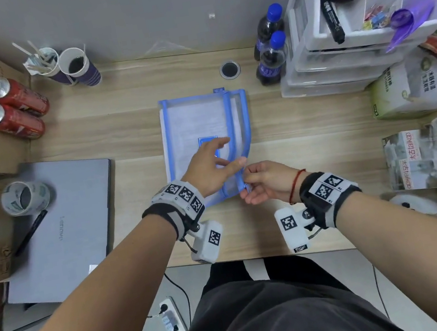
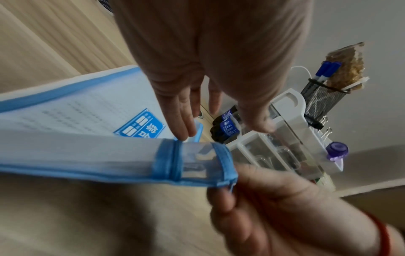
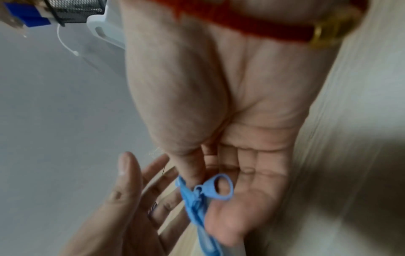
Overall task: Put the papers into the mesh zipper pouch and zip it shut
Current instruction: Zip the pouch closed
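The mesh zipper pouch (image 1: 193,123) with blue trim lies flat in the middle of the desk. White printed papers (image 2: 83,110) show through its mesh, beside a blue label (image 1: 207,141). Its zipper track (image 1: 230,123) runs along the right side. My left hand (image 1: 227,155) hovers over the near half of the pouch with straight fingers (image 2: 184,117), the thumb at the zipper edge. My right hand (image 1: 246,186) pinches the pouch's near right corner at the zipper end and lifts it slightly. The blue ring pull (image 3: 219,188) hangs free over my right palm.
A closed laptop (image 1: 59,221), tape roll (image 1: 24,197) and black marker (image 1: 30,231) lie left. Red cans (image 1: 13,107) and paper cups (image 1: 76,65) stand back left. Two bottles (image 1: 270,52), plastic drawers (image 1: 339,67), a tissue pack (image 1: 415,86) and loose receipts (image 1: 427,156) crowd the right.
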A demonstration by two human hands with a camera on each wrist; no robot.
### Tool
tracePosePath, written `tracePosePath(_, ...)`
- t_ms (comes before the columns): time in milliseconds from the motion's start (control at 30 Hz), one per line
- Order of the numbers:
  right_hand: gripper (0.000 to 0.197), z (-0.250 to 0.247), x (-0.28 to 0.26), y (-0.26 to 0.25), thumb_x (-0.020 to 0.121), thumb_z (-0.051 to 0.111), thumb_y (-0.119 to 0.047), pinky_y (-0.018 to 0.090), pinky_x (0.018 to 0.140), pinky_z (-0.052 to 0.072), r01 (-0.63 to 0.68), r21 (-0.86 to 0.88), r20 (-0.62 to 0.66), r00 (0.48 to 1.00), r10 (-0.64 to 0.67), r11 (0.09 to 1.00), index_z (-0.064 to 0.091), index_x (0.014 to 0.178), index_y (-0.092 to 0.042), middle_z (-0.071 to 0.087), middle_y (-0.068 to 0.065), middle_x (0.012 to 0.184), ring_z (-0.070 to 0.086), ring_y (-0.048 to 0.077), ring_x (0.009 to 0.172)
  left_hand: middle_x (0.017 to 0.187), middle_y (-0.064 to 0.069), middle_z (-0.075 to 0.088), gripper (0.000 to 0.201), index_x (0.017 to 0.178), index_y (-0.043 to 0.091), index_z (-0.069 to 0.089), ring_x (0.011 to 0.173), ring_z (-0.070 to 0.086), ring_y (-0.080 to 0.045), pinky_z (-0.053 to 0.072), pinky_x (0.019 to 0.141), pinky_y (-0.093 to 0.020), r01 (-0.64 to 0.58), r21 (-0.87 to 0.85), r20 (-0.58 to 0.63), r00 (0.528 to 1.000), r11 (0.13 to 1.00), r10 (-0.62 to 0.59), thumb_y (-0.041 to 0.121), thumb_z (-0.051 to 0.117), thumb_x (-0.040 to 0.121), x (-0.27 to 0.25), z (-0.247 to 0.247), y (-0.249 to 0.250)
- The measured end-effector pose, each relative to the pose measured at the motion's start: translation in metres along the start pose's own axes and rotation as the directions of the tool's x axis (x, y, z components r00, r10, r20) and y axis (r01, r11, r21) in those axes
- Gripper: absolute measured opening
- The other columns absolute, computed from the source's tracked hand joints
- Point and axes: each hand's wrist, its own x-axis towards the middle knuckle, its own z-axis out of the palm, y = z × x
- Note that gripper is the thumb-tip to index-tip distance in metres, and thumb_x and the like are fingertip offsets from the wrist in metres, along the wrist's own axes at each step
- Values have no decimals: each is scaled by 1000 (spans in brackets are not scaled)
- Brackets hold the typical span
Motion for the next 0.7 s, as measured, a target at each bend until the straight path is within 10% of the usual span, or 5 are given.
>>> tracePosePath(133,23,-6,4,2,98,49,-13,15,43,46,97,33,-88,992,-94,995,55,76,-11,59,8,61,55,8,42,114,5,57,73,114,22,56,101,57,-12,50,88,-28,-53,196,123,992,979,29,48,89,54,-10,3,-14)
tracePosePath(367,15,-14,-1,-9,80,68,10,18,51,54,300,-91,-156,937,-311,950,62,75,-3,67,8,58,65,11,48,89,1,68,12,88,18,65,83,65,-20,54,76,-36,-153,471,43,988,869,150,23,68,78,-8,10,-14)
tracePosePath(700,16,-31,6,-34,84,65,5,19,51,55,328,-270,-199,901,-386,905,66,72,-5,68,-1,49,61,7,42,68,14,52,15,68,26,54,74,59,-17,45,67,-26,-217,402,55,976,890,212,16,65,73,-5,-7,8)
